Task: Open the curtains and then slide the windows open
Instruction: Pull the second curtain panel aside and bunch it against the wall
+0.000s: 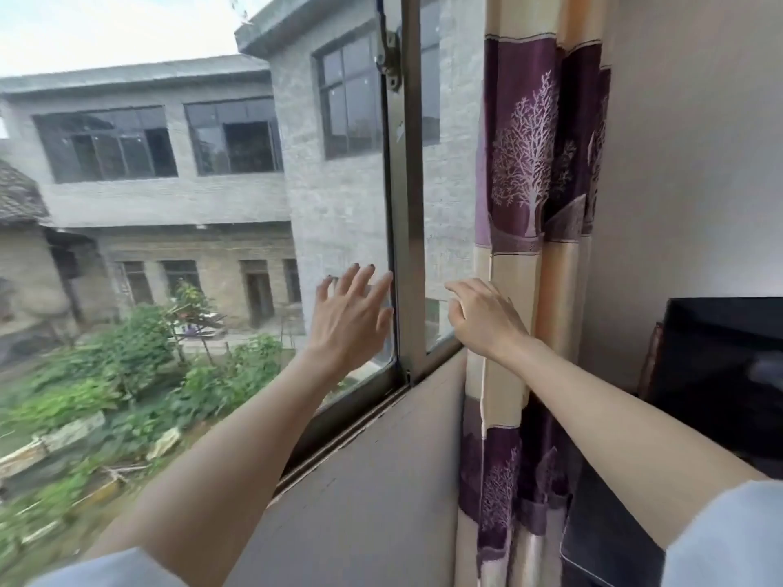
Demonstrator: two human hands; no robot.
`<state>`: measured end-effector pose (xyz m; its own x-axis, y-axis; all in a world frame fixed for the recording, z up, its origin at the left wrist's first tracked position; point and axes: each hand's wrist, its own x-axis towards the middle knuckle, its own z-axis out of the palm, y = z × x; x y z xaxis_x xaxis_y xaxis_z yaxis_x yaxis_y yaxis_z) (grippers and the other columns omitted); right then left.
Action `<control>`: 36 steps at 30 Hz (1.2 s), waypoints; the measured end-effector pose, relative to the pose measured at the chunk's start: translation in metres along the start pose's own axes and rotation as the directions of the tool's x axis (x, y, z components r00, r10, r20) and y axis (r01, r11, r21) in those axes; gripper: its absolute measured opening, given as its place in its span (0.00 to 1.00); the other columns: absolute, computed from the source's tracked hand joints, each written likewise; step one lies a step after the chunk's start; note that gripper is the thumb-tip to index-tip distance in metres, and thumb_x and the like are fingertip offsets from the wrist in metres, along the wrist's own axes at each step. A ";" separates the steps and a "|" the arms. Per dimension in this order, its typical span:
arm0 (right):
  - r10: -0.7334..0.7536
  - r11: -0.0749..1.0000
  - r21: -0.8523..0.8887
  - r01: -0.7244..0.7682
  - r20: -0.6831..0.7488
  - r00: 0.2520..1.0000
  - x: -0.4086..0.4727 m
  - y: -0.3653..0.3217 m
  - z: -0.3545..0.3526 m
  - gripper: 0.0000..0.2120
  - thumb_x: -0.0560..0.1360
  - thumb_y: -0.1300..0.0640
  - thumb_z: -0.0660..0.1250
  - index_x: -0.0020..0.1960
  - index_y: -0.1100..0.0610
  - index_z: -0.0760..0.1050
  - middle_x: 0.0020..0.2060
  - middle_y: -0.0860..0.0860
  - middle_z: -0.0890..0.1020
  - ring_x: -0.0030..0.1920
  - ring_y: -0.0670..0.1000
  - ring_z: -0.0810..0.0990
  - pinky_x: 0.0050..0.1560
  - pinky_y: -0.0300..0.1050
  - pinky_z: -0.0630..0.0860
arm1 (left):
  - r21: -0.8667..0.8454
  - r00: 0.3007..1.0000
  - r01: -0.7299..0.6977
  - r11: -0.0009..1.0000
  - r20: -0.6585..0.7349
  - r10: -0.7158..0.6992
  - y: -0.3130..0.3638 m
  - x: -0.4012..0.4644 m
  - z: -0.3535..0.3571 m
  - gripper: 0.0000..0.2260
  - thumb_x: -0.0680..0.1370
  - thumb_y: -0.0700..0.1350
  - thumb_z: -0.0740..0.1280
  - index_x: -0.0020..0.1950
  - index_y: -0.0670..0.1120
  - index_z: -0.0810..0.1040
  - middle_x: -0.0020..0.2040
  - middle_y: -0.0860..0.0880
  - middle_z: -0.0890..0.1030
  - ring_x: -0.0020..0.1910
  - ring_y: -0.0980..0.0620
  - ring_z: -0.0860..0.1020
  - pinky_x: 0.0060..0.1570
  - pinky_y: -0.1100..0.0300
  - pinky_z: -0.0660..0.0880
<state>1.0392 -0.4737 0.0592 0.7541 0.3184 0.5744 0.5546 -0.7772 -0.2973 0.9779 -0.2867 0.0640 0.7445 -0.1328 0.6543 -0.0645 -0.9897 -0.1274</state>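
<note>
Grey brick building (pixel 347 197) fills the far view outside, dark windows in it, green bushes (pixel 127 374) and rubble low on the left, pale sky top left. White room wall (pixel 686 141) on the right. Grey sill ledge (pixel 373 480) runs near to far below the window.

Curtain (pixel 538 205) hangs bunched at the right side of the window, purple and cream panels with white tree print, pulled clear of most of the glass. Dark screen-like object (pixel 720 374) sits right of the curtain, against the wall; can't tell what it is exactly.

Window sash frame (pixel 409 205), a metal vertical bar, stands between my two hands. Left of it the view looks unglazed or very clear; I can't tell for sure where glass ends. A narrow pane (pixel 440 163) shows between the bar and the curtain. Latch (pixel 390 57) is high up on the bar. Bottom track (pixel 351 417) runs along the sill.

My left hand (pixel 351 315) is up just left of the bar, fingers spread open, palm facing away from me, fingertips near the bar's edge, holding nothing. My right hand (pixel 483 315) is just right of the bar, touching the curtain's edge, fingers loosely curled, not visibly gripping anything. Both forearms are bare, light sleeves (pixel 720 535) at the near edge.
</note>
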 end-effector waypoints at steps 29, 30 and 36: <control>-0.891 0.033 0.854 0.519 -0.210 0.403 -0.484 -0.768 -0.003 0.17 0.76 0.62 0.57 0.64 0.56 0.70 0.59 0.56 0.76 0.58 0.57 0.74 0.53 0.50 0.73 | 0.525 0.322 0.850 0.042 -0.456 -0.830 -0.167 -0.781 -0.574 0.27 0.75 0.49 0.62 0.72 0.47 0.58 0.72 0.43 0.61 0.69 0.41 0.62 0.65 0.43 0.62; -0.900 0.019 0.875 0.483 -0.196 0.390 -0.502 -0.796 -0.004 0.17 0.76 0.61 0.57 0.65 0.56 0.68 0.59 0.56 0.76 0.59 0.56 0.74 0.54 0.50 0.73 | 0.454 0.248 0.891 0.000 -0.487 -0.837 -0.174 -0.804 -0.591 0.30 0.74 0.51 0.62 0.73 0.47 0.54 0.73 0.43 0.59 0.69 0.41 0.61 0.65 0.42 0.63; -0.925 -0.021 0.966 0.259 -0.117 0.362 -0.556 -0.917 -0.004 0.27 0.77 0.49 0.59 0.72 0.56 0.56 0.68 0.58 0.67 0.68 0.55 0.67 0.68 0.52 0.64 | 0.117 -0.100 0.978 -0.173 -0.464 -0.880 -0.230 -0.881 -0.625 0.51 0.66 0.66 0.66 0.72 0.51 0.33 0.76 0.48 0.40 0.75 0.46 0.45 0.68 0.40 0.54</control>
<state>0.1103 0.0603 0.0155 -0.2812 0.7704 0.5723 0.5232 0.6230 -0.5816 -0.0781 0.0253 -0.0174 -0.3258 0.8602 0.3923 0.8168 0.0471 0.5750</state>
